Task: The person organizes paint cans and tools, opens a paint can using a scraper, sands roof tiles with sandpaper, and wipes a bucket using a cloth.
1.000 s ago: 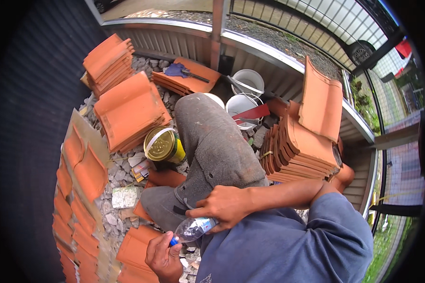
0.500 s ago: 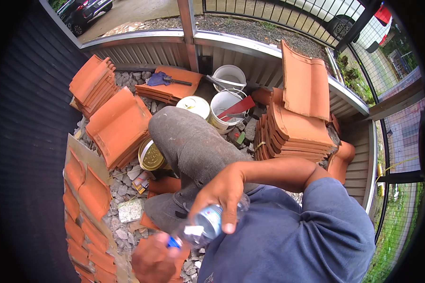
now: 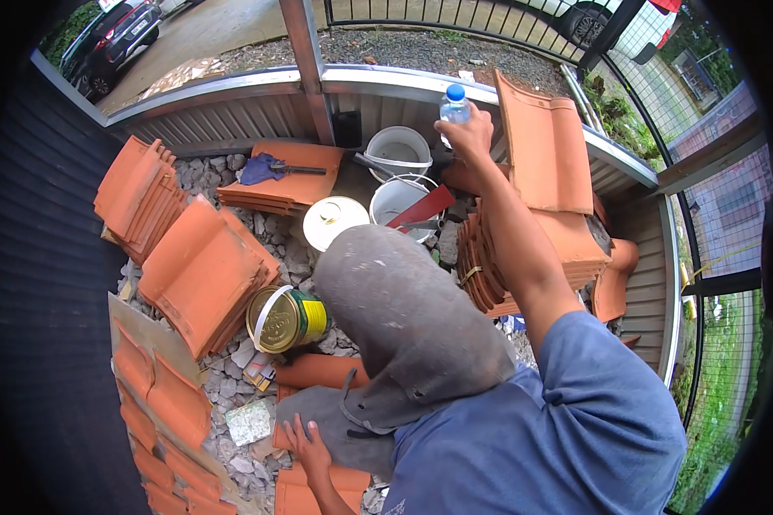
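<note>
My right hand (image 3: 466, 137) is stretched far forward and grips a clear plastic water bottle (image 3: 453, 106) with a blue cap, held upright above the white buckets near the metal rail. My left hand (image 3: 307, 444) rests low on the grey trouser leg (image 3: 404, 318), beside an orange roof tile on the ground. My bent knee fills the middle of the view.
Stacks of orange roof tiles lie left (image 3: 199, 270), far left (image 3: 137, 196) and right (image 3: 537, 249). Two white buckets (image 3: 398, 153), a white lid (image 3: 334, 221) and a yellow-green tin (image 3: 285, 318) stand on gravel. A corrugated metal rail (image 3: 232, 94) borders the far side.
The bottle was low near both hands by my lap. My right hand has carried it up and far forward to the rail; my left hand let go and dropped onto my leg.
</note>
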Action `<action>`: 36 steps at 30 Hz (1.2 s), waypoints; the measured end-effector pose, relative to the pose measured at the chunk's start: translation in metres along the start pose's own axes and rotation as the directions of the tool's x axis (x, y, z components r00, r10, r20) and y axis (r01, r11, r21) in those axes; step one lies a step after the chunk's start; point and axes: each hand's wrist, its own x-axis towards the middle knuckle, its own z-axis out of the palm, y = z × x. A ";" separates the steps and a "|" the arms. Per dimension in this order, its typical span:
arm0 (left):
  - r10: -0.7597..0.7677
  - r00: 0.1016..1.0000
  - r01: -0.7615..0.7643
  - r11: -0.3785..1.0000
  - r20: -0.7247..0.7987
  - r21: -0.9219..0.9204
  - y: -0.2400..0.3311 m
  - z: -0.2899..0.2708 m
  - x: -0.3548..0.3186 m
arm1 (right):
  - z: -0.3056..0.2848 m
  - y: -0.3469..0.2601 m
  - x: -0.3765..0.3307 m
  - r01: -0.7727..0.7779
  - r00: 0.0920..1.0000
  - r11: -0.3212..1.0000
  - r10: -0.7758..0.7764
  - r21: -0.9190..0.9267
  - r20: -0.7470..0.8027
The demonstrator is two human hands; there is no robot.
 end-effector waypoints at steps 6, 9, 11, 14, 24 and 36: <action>-0.117 0.971 0.007 0.886 -0.208 -0.464 -0.002 0.031 -0.002 | 0.107 0.118 0.047 -0.431 0.892 0.900 0.416 0.059 0.176; -0.130 0.969 0.043 0.927 -0.211 -0.373 -0.007 0.020 -0.008 | 0.158 0.133 0.034 -0.511 0.829 0.860 0.491 0.006 0.268; -0.078 0.979 0.020 0.958 -0.191 -0.287 -0.005 0.013 -0.005 | 0.187 0.163 0.040 -0.565 0.774 0.823 0.551 -0.052 0.311; 0.032 0.989 -0.069 0.961 -0.141 -0.267 -0.002 0.025 0.016 | 0.214 0.240 0.112 -0.504 0.782 0.860 0.492 -0.075 0.383; -0.020 0.997 0.003 0.979 -0.078 -0.203 0.020 0.012 0.030 | 0.252 0.289 0.121 -0.829 0.501 0.494 0.447 0.263 0.741; -0.163 0.974 0.134 0.974 -0.157 -0.182 0.012 0.008 0.036 | 0.212 0.171 0.128 -0.752 0.657 0.534 0.559 0.386 0.507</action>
